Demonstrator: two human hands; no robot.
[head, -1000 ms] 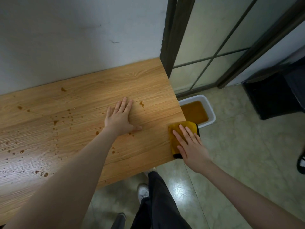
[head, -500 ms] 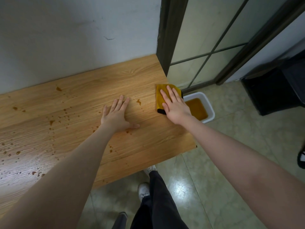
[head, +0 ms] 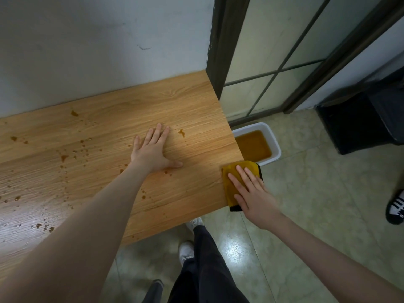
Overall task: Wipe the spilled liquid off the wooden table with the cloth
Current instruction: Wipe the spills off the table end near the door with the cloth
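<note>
A wooden table (head: 196, 110) stands against the wall, spotted with brown drops of spilled liquid (head: 74, 153), thickest on its left half. One larger drop (head: 181, 132) lies just right of my left hand (head: 153, 150), which rests flat on the tabletop with fingers spread. At the table's right front corner my right hand (head: 251, 191) presses flat on a folded yellow cloth (head: 230, 189) with a dark edge. Part of the cloth hangs past the table edge.
A white tub (head: 276, 147) holding brown liquid sits on the tiled floor just beyond the table's right edge. A glass door with a dark frame (head: 220, 51) is behind it. A black bin (head: 358, 125) and another person's shoe (head: 395, 209) are at right. My legs (head: 203, 270) are below.
My right hand has slid the cloth from the far right edge of the table back toward me to the near right corner. My left hand has stayed flat in place.
</note>
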